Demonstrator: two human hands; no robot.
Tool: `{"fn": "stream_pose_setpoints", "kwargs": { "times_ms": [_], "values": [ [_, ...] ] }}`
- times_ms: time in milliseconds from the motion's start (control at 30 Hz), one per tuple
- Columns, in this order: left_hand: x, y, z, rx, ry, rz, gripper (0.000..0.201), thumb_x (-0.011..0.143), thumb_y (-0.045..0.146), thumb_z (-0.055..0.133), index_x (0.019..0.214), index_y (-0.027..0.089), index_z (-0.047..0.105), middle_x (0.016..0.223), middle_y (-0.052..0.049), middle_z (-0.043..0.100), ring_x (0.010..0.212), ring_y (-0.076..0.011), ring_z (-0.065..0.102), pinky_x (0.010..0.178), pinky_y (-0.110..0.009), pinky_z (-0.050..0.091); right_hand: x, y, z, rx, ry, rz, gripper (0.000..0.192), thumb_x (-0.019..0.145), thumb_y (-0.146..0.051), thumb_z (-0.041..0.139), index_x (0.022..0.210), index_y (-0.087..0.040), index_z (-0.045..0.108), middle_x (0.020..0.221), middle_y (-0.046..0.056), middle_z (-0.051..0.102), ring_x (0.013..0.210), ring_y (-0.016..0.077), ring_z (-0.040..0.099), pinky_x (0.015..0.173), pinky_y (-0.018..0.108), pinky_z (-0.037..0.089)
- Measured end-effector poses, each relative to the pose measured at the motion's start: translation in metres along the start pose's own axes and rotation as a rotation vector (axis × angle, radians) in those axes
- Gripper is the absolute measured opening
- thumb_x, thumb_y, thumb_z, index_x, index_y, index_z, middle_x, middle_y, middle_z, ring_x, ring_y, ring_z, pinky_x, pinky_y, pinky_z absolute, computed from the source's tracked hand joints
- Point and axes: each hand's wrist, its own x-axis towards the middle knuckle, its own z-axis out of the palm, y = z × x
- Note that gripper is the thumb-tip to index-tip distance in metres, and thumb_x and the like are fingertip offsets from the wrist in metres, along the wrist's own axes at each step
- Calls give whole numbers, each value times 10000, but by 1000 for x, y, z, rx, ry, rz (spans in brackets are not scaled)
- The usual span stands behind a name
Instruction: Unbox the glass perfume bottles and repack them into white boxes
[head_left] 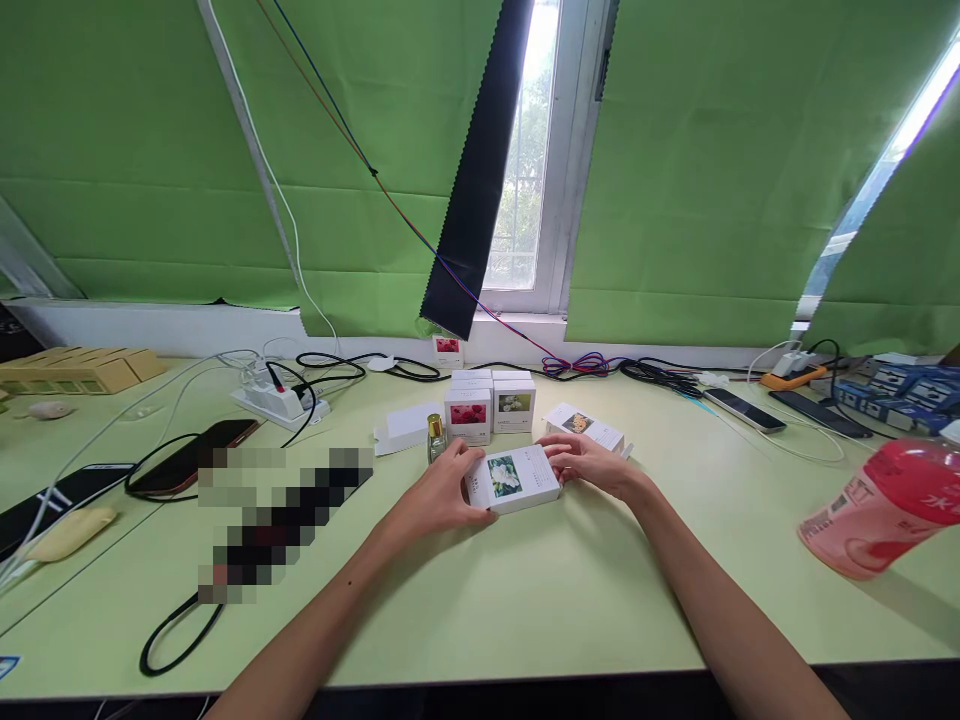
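A: Where's the white box (513,479)?

B: Flat on the bench (570,590), mid-table. The left hand (442,497) and right hand (589,462) each have their grip clamped on 1 end.

A: Anything in it?

B: Cannot tell; it's closed. 2 upright boxes (491,411) and a small bottle (436,437) stand just behind; bare bench toward the near edge.

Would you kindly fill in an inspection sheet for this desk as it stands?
Surface: pale green tabletop, matte.
Job's things: flat white carton with flower picture held at both ends; small glass bottle with gold cap beside it.
Clutter: upright white picture cartons, pink plastic bottle, dark phones.
Grippers: left hand and right hand grip the carton.
Cables: black cable loop, white power strip.
Surroundings: green fabric backdrop, window.
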Motion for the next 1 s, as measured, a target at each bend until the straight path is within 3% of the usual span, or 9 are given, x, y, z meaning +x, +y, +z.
{"fn": "stream_pose_setpoints", "kwargs": {
  "times_ms": [233, 400, 633, 733, 867, 1000],
  "values": [
    [0, -1, 2, -27, 0, -20, 618, 603, 403, 800, 1173, 235, 630, 1087, -60, 527, 924, -247, 614, 687, -320, 520, 2, -1, 5, -20, 48, -6, 364, 713, -202, 704, 1074, -163, 671, 1024, 67, 732, 708, 124, 595, 639, 247, 487],
    [1, -3, 2, -46, 16, -17, 628, 586, 405, 808, 1171, 241, 646, 1080, -56, 535, 905, -242, 616, 681, -318, 523, 6, 2, 8, -78, 61, -46, 379, 669, -199, 644, 1047, -168, 646, 849, 28, 709, 631, 119, 558, 600, 248, 461],
    [0, -2, 2, -15, -2, -15, 642, 599, 422, 806, 1191, 241, 637, 1102, -60, 530, 888, -241, 621, 690, -336, 535, 15, 18, -1, -289, 158, -59, 358, 673, -206, 540, 1019, -186, 631, 789, 29, 695, 545, 129, 538, 479, 233, 359],
    [0, -1, -1, -39, -5, -24, 676, 584, 415, 816, 1214, 249, 637, 1121, -62, 535, 901, -250, 628, 712, -346, 546, 16, 17, -1, -396, 222, -130, 334, 658, -138, 531, 955, -197, 672, 873, 51, 710, 637, 161, 589, 545, 259, 412],
    [-2, 3, -9, -104, -43, -28, 728, 619, 399, 801, 1303, 262, 594, 1221, -74, 522, 916, -242, 642, 765, -367, 575, 18, 13, 4, -528, 336, -251, 286, 641, -48, 556, 820, -218, 700, 910, 59, 702, 788, 210, 604, 746, 331, 468],
    [-4, 9, -16, -189, -34, 48, 639, 704, 320, 743, 1319, 302, 571, 1316, -65, 503, 1037, -238, 637, 868, -371, 588, 16, 5, 16, -607, 435, -396, 258, 726, -58, 575, 870, -229, 703, 970, 73, 685, 926, 253, 603, 920, 417, 452]
  ]
}}
